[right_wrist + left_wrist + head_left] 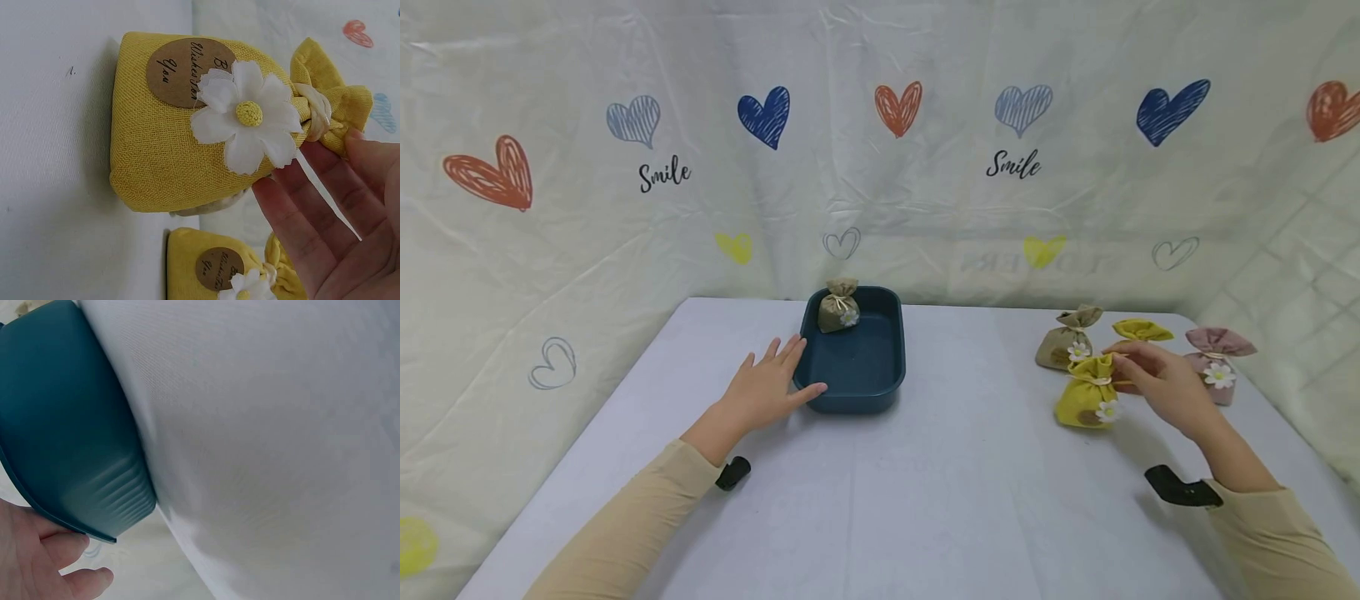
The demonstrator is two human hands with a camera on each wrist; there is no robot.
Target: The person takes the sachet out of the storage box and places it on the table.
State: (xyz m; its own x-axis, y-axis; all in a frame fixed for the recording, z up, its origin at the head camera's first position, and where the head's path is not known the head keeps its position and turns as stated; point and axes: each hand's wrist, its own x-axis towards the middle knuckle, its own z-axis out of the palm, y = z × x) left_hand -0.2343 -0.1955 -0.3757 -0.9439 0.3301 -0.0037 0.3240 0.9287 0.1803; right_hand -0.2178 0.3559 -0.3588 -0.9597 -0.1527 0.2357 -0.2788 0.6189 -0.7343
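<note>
My right hand (1165, 387) pinches a yellow cloth drawstring pouch (1082, 404) by its gathered neck. In the right wrist view that pouch (147, 144) bears a white fabric daisy and a round brown label; the thumb lies on its ruffled top, with fingers behind. Left of centre stands a dark teal rectangular basin (850, 404). My left hand (763, 392) rests at its left side with fingers spread, the fingertips along the rim, as the left wrist view also shows of the basin (69, 425). Inside, at the back left corner, sits a beige pouch (831, 315).
Around the right hand stand another beige pouch (1052, 348), a second yellow pouch (1142, 330) partly hidden behind the hand, and a pink pouch (1221, 340). A white cloth covers the table (940, 500). Behind it hangs a pale curtain (925, 200) printed with hearts.
</note>
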